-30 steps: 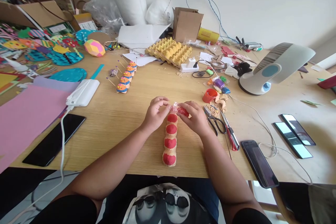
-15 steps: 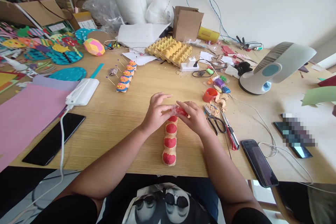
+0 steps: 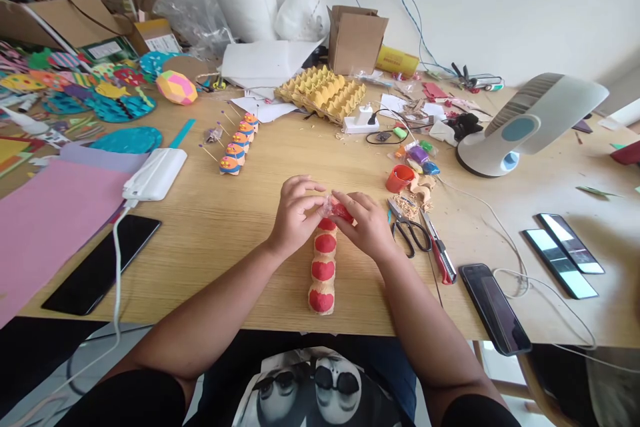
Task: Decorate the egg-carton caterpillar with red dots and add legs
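Both hands meet over the far end of a strip of egg-carton bumps (image 3: 323,271), which lies lengthwise on the table with a red patch on each bump. My left hand (image 3: 296,217) pinches the clear plastic end of a small packet of red clay (image 3: 341,208) between thumb and finger, its other fingers held loose. Around the packet's red part, my right hand (image 3: 369,221) is closed. The fingers partly hide the packet, and it covers the strip's far end. Scissors (image 3: 410,230) and a red utility knife (image 3: 440,253) lie right of my right hand.
A painted caterpillar (image 3: 239,145) with pins stands at the back left. Beyond are a yellow egg tray (image 3: 323,95) and a power strip (image 3: 359,121). A red cup (image 3: 399,178), a fan (image 3: 520,127) and phones (image 3: 495,310) are on the right; a power bank (image 3: 155,175) lies left.
Both hands stay over the strip, with slight finger movement at the packet's plastic end. At the right edge, the raised green paper has dropped and another person's fingertips have left view.
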The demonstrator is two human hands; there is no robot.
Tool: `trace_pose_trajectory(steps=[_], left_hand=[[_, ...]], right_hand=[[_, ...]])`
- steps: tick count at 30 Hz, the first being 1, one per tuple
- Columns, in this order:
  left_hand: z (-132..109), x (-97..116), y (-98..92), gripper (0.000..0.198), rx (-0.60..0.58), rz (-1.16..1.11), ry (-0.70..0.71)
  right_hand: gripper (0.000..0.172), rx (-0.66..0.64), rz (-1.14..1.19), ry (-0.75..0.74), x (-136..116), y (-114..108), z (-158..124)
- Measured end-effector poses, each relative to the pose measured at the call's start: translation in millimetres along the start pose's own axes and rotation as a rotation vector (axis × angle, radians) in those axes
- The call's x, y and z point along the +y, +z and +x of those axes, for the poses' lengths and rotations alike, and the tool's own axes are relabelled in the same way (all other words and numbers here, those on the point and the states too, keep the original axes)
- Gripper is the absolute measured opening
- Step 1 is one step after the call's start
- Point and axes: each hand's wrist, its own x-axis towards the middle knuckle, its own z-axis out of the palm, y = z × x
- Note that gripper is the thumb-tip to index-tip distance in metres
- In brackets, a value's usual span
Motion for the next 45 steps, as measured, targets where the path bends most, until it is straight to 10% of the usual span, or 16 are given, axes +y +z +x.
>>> trace_pose_trajectory(steps=[8, 15, 25, 35, 41, 45], left_hand=[[-3.0, -16.4, 7.5, 0.028, 0.264, -0.363, -0.435], [-7.5, -2.3, 13.2, 0.066, -0.086, -0.656, -0.427], [-6.8, 5.0, 9.9, 0.065, -0.083, -0.656, -0.502], [-10.9, 5.2, 10.9, 0.06, -0.15, -0.758, -0.519], [-7.1, -6.9, 10.4, 0.039, -0.1, -0.706, -0.573], [-5.3, -8.4, 7.8, 0.06, -0.134, -0.75, -0.626]], right_hand=[[0.029, 0.261, 0.022, 0.388, 14.4, -9.3, 5.5], [0.024, 0.178, 0.374, 0.386, 1.3, 10.2, 4.2], [0.03, 0.054, 0.643, 0.375, -8.4, 5.4, 6.7], [0.03, 0.082, 0.531, 0.335, -2.7, 0.5, 7.7], [0.013, -0.001, -0.004, 0.575, 30.6, -11.0, 1.0], [0.024, 0.195, -0.161, 0.419, 26.9, -13.6, 1.4]])
